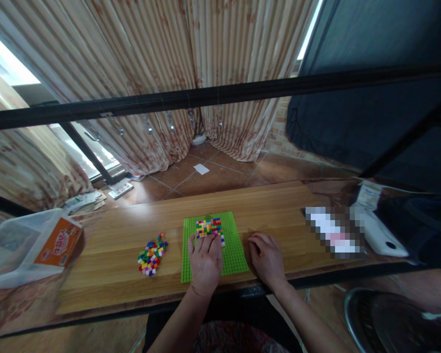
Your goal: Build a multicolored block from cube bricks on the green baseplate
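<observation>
A green studded baseplate (238,245) lies on the wooden tabletop in front of me. Near its upper middle, small bricks in many colours form a tightly packed block (209,226). My left hand (207,260) rests palm down over the plate, its little finger apart from the others and its fingertips at the lower part of the block; what lies under the palm is hidden. To the right of the plate, my right hand (267,257) rests on the tabletop with loosely curled fingers and nothing visible in them. Left of the plate is a loose pile of small coloured bricks (152,256).
A clear plastic bin (25,230) with an orange label stands at the left end of the wooden tabletop (106,264). On the right are a blurred-out flat object (328,230) and a white device (384,235). A dark metal bar (242,94) crosses beyond the table, before curtains.
</observation>
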`<state>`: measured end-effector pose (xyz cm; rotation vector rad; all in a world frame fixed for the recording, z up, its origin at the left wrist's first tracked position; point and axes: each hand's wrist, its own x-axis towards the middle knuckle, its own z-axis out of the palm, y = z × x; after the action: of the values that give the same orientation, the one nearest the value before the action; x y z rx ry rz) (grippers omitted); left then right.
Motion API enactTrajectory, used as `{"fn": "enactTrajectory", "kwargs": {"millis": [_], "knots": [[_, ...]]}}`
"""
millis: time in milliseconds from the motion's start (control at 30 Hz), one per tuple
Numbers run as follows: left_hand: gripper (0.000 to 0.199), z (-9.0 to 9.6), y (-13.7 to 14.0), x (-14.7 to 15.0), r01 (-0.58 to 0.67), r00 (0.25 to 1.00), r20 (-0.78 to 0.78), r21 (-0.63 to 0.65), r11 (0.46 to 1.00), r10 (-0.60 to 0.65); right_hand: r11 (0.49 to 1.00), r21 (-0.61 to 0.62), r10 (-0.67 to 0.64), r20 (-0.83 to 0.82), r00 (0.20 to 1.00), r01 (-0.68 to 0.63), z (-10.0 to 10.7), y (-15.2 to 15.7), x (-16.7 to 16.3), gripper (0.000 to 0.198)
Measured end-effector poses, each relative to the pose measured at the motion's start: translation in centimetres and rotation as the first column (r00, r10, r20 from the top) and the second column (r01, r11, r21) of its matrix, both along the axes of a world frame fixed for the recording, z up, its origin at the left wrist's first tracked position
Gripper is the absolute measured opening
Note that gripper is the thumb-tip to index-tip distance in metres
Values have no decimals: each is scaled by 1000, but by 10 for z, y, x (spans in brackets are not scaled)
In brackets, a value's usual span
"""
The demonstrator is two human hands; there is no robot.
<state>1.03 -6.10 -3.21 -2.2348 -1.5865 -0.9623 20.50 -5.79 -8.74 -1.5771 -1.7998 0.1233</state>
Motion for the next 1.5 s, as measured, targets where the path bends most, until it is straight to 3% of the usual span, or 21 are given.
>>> {"fn": "enactTrajectory", "kwargs": {"millis": [500,667,833,933,1133,1300,1500], "knots": [[20,1,5,-5,62,972,-224,-38,997,-69,1000,-28,-6,11,1000,7,2,0,-2,24],[19,7,1,-5,34,984,-169,-83,996,-48,999,-50,13,-128,992,-19,8,0,-3,22],[27,11,-10,-10,66,994,-76,-94,993,-74,991,-68,83,-356,931,-114,17,-8,-19,30],[32,11,-22,-22,69,997,-10,-89,994,-70,981,-92,121,-384,915,-169,17,-16,-31,34],[19,-8,-67,-74,-109,988,97,-134,985,123,977,-147,104,-296,950,-153,8,-26,-34,46],[9,-26,-104,-125,-340,918,154,-165,926,365,972,-148,163,-146,976,-184,-1,-23,-30,55],[10,-30,-106,-152,-458,856,146,-227,859,495,977,-114,177,-17,984,-178,-4,-24,-30,57]]}}
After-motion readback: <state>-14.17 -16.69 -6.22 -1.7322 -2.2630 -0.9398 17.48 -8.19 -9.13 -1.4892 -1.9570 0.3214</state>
